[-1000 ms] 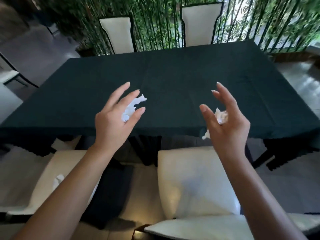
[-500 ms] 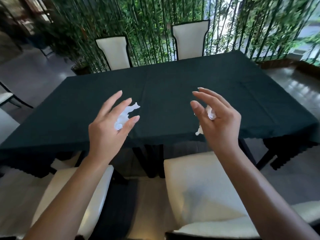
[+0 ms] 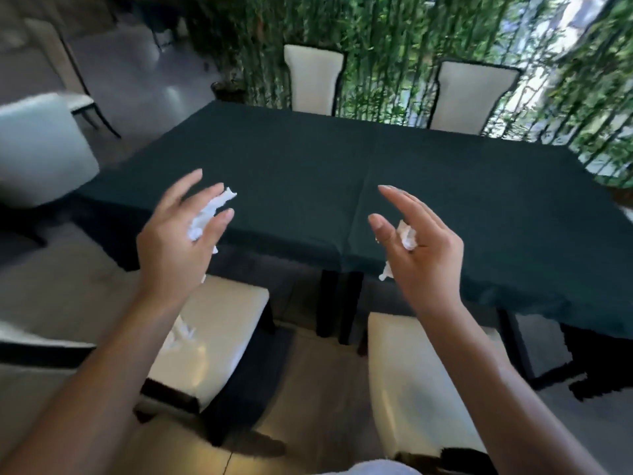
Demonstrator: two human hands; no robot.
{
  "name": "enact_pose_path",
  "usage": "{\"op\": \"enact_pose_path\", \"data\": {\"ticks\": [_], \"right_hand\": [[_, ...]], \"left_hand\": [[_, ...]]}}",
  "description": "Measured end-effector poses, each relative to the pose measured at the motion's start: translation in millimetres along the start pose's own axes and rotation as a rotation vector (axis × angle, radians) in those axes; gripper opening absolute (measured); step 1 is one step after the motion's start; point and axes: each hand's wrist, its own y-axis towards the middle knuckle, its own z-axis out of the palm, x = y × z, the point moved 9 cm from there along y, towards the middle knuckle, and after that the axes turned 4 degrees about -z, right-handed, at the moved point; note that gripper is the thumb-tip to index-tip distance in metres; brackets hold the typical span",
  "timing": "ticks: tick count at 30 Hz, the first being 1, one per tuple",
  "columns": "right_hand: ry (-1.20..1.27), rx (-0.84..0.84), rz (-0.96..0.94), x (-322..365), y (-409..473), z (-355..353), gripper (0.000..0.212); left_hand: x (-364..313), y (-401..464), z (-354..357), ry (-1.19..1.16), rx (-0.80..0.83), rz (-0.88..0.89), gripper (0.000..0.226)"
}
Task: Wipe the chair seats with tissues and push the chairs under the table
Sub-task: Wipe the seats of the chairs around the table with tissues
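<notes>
Both my hands are raised over the near edge of the dark green table [image 3: 342, 173]. My left hand [image 3: 171, 245] pinches a crumpled white tissue [image 3: 209, 214] between thumb and fingers. Another crumpled tissue [image 3: 407, 236] is held in my right hand [image 3: 424, 258], a scrap of it hanging below the palm. Two cream chair seats stand pulled out below: the left one [image 3: 222, 320] under my left arm, the right one [image 3: 428, 382] under my right arm. A small white tissue [image 3: 180, 332] lies on the left seat.
Two cream high-backed chairs [image 3: 313, 80] [image 3: 472, 94] stand at the table's far side before a bamboo screen [image 3: 394, 36]. Another pale chair [image 3: 37, 145] is at the left end of the table. Dark table legs [image 3: 337, 303] stand between the near seats.
The view has swung and tilted, so the table now runs off to the right. Both hands stay raised with their tissues, the fingers slightly more spread.
</notes>
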Motion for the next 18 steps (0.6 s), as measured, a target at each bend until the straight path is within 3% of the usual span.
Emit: {"op": "enact_pose_path", "data": {"ticks": [10, 18], "right_hand": [[0.153, 0.267, -0.130, 47, 27, 150, 0.042], [0.234, 0.420, -0.127, -26, 60, 238, 0.044]], "left_hand": [[101, -12, -85, 0.153, -0.217, -0.152, 0.034], [143, 12, -51, 0.330, -0.241, -0.298, 0.033]]}}
